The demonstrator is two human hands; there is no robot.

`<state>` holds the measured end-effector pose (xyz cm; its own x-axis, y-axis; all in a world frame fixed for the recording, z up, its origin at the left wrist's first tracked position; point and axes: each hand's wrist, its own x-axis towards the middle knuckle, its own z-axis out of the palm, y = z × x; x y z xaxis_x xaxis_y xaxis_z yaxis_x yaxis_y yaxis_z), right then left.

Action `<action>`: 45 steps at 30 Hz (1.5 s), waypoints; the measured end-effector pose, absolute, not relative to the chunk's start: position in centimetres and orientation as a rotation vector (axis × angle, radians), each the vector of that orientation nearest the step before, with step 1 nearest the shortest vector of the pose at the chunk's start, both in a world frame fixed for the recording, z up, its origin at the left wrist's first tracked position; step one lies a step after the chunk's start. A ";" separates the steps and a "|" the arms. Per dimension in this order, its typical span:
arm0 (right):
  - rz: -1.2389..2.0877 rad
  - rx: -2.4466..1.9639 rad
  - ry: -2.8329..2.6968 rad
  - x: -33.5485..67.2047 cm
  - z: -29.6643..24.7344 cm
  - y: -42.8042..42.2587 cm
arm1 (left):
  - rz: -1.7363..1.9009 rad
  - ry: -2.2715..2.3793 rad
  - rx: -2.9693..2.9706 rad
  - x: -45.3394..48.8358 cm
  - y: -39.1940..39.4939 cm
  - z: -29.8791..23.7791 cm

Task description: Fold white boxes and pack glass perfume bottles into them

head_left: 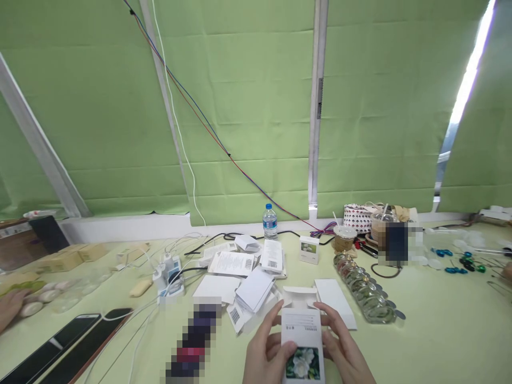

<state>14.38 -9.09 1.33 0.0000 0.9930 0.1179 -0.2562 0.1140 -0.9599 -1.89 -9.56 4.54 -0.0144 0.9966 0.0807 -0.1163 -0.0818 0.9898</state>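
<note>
Low in the head view, a white cardboard box (pixel 302 325) with a picture of white flowers is held between my hands, its far-end flap standing open. My left hand (pixel 266 346) grips its left side, thumb lying on the printed front. Along the right edge, the curled fingers of my right hand (pixel 340 344) clasp the same box. Whatever may be inside cannot be seen. Just beyond lies a flat white carton (pixel 335 303). A pile of flattened white cartons (pixel 256 288), some with barcodes, spreads to the left of my hands.
A water bottle (pixel 270 221) and a small upright box (pixel 309 249) stand behind. Lidded clear jars (pixel 366 290) form a row at right. A power strip (pixel 170 280) with cables and phones (pixel 54 346) lie left. Another person's hand (pixel 12 308) shows at far left.
</note>
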 end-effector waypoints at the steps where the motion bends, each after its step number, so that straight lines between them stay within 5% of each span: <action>1: 1.224 -0.940 -1.084 14.6 1.4 -9.1 | 1.322 1.073 1.186 -1.9 -9.6 4.6; 15: 0.830 -0.969 -1.131 15.8 1.7 -9.2 | 1.373 0.924 1.526 -2.9 -9.4 3.7; 24: 0.453 -0.932 -1.735 18.0 5.6 -8.7 | 1.381 0.960 1.812 -3.5 -8.9 1.8; 45: 0.754 -0.974 -1.607 16.9 5.5 -9.3 | 1.357 1.038 1.517 -3.0 -9.2 1.2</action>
